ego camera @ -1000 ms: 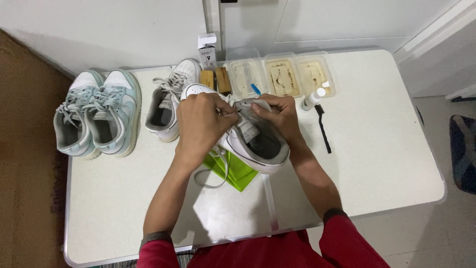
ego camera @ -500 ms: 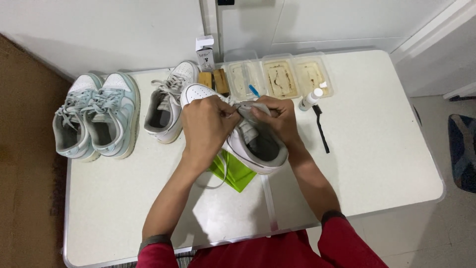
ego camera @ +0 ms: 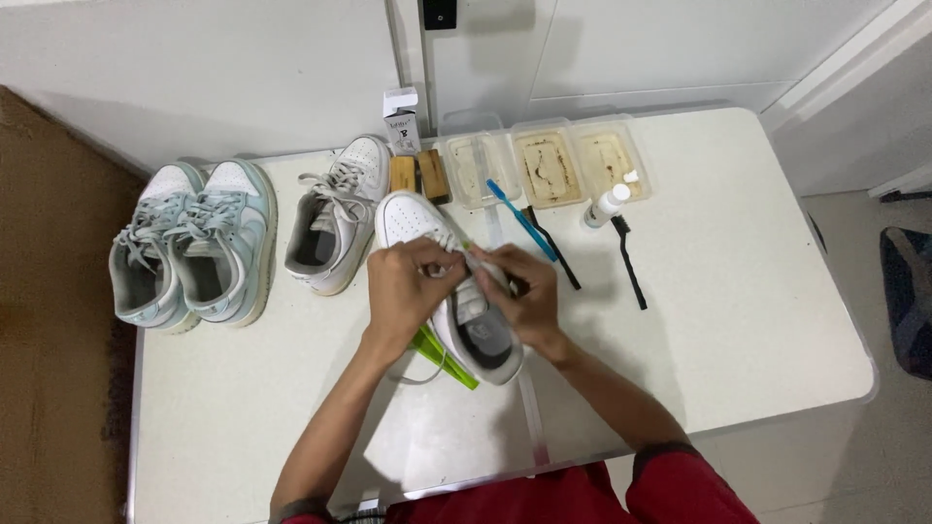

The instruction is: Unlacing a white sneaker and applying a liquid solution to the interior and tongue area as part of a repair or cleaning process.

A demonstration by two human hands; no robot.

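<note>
**Two hands on the laces of a white sneaker**

Nearest the person, the bare front of the white desk (ego camera: 738, 340) runs under two forearms that reach in from red sleeves. Both meet over one white sneaker (ego camera: 476, 320), which lies near the middle of the desk with its toe pointing away and its heel toward the person. It has a white toe cap, a grey inner lining and white laces; a loose lace end trails off its near left side. Under that side a bright green sheet (ego camera: 449, 361) sticks out.

The left hand (ego camera: 408, 291) is curled over the laces with fingertips pinched on a lace. The right hand (ego camera: 524, 296) grips the sneaker's right side, its fingers also closed on a lace, touching the left hand's fingertips.

Just left of it stands one more white sneaker (ego camera: 335, 218), unheld. Farther left sits a pair of pale green and white sneakers (ego camera: 189, 243), side by side and touching. That makes four shoes in all.

To the right lie one blue toothbrush (ego camera: 519, 218), two black brushes (ego camera: 631, 264) and one small white bottle (ego camera: 607, 206). Along the far edge stand three clear plastic trays (ego camera: 549, 165), two of them brown-stained, two small wooden blocks (ego camera: 419, 177) and one small white box (ego camera: 401, 121).
</note>
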